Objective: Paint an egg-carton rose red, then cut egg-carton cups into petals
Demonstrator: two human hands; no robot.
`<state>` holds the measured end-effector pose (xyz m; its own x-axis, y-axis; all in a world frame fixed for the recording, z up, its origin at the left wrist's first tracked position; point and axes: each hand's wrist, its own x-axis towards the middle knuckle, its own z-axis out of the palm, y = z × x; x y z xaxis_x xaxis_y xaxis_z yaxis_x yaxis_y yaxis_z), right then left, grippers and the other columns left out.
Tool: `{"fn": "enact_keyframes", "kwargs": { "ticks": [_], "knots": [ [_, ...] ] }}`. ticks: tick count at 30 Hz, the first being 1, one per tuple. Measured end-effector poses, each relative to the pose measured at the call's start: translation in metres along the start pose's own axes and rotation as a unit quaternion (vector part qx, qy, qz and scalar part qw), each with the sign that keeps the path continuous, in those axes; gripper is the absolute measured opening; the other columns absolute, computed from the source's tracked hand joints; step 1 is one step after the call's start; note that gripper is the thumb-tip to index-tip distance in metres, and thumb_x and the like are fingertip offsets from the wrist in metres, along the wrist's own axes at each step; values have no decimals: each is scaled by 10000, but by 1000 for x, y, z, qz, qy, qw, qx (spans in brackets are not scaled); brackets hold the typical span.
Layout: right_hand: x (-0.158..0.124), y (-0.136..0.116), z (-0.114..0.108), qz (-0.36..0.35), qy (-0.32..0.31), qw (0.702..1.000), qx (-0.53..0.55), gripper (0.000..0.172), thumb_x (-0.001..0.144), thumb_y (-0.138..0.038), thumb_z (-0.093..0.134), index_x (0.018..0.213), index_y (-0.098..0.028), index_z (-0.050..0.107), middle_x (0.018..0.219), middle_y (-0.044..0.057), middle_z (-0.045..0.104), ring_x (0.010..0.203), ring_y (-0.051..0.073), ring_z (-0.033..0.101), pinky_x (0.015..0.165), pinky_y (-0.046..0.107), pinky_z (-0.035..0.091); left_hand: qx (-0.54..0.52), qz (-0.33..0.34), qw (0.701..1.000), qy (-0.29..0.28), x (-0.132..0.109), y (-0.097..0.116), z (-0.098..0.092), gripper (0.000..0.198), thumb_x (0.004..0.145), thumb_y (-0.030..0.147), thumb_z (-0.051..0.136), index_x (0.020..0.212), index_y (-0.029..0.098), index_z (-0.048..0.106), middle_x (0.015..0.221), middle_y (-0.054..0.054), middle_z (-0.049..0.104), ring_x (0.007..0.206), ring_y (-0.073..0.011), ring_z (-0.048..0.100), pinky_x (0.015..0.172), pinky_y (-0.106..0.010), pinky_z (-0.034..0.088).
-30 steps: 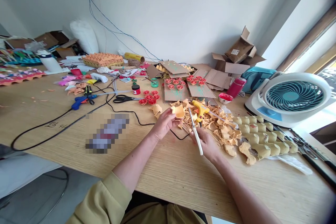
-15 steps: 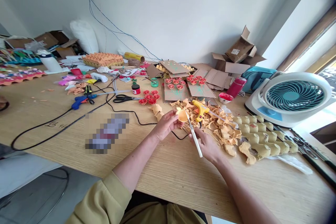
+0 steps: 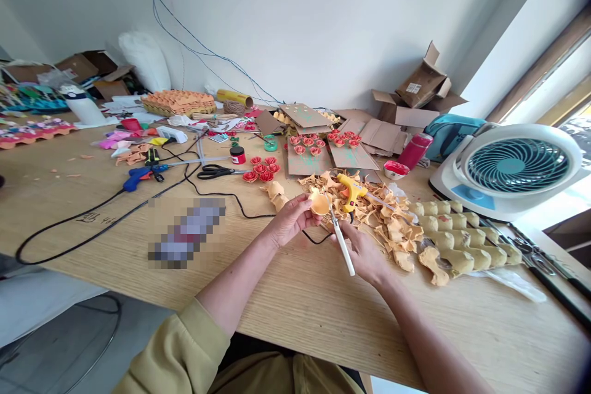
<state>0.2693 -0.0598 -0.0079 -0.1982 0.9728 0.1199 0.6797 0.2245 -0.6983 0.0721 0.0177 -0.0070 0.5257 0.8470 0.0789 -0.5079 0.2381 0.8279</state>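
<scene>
The left hand (image 3: 292, 220) pinches a pale orange cup piece (image 3: 320, 204) above the bench (image 3: 286, 301); the cup piece lies at 2 o'clock from it, 10 o'clock from the farther right hand (image 3: 365, 253), which grips white-handled scissors (image 3: 344, 250); their long axis runs 5 to 11 o'clock, blades pointing to 11 by the cup piece's 3 o'clock rim, contact unclear; the roundish cup piece shows no long axis, its hollow facing back toward 6.

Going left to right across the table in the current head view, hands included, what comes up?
Blue plastic glue gun, black-handled scissors, left hand, pale orange cup-shaped piece, white-handled scissors, right hand, pinkish-red cylindrical bottle, white rounded fan.
</scene>
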Motion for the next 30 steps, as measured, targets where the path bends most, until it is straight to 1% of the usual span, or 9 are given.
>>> {"fn": "enact_keyframes", "kwargs": {
  "ticks": [5, 11, 16, 19, 23, 27, 30],
  "knots": [
    [0, -2, -3, 0, -6, 1000, 17, 272, 908, -510, 475, 824, -251, 479, 780, 15, 619, 805, 211, 611, 688, 297, 442, -5, -9, 1000, 2, -1, 1, 3, 443, 697, 400, 863, 924, 152, 575, 776, -12, 694, 650, -100, 656, 679, -229, 563],
    [1, -6, -5, 1, -15, 1000, 16, 324, 915, -554, 449, 810, -249, 484, 796, 17, 636, 759, 197, 595, 675, 292, 438, -46, 31, 998, 33, -1, 5, 1, 446, 702, 418, 852, 941, 152, 586, 798, -2, 679, 645, -91, 632, 631, -213, 533],
    [1, -6, -4, 0, -13, 1000, 17, 319, 903, -539, 456, 773, -248, 465, 772, 16, 627, 767, 200, 605, 664, 286, 430, -13, -1, 1000, 6, 0, 1, -1, 449, 695, 409, 865, 921, 167, 561, 778, 5, 677, 646, -91, 643, 656, -213, 538],
    [1, -7, -4, 5, -19, 1000, 17, 321, 907, -544, 441, 785, -248, 454, 793, 19, 635, 767, 201, 604, 660, 286, 424, 14, 5, 1000, 6, 0, -2, 0, 464, 689, 428, 869, 926, 167, 567, 793, 0, 683, 660, -89, 646, 672, -211, 542],
    [1, -6, -3, 9, -18, 1000, 9, 316, 903, -552, 445, 801, -252, 445, 772, 17, 608, 790, 211, 603, 684, 297, 433, 45, 23, 999, 6, -1, -2, 2, 450, 700, 433, 863, 949, 167, 600, 831, 2, 678, 682, -91, 642, 691, -226, 556],
    [2, -2, -1, -7, -6, 1000, 2, 296, 906, -523, 446, 796, -249, 448, 790, 26, 621, 794, 206, 602, 693, 299, 440, 47, 22, 999, -7, -1, -1, 0, 431, 716, 419, 859, 964, 165, 614, 834, 0, 671, 690, -89, 641, 691, -226, 565],
    [2, 1, 0, -14, -3, 1000, -9, 298, 919, -515, 428, 800, -243, 457, 788, 26, 630, 756, 195, 595, 672, 293, 430, 39, 15, 999, -13, -1, -1, -2, 439, 718, 422, 858, 974, 161, 615, 835, -7, 673, 691, -89, 645, 688, -222, 568]
  ]
}}
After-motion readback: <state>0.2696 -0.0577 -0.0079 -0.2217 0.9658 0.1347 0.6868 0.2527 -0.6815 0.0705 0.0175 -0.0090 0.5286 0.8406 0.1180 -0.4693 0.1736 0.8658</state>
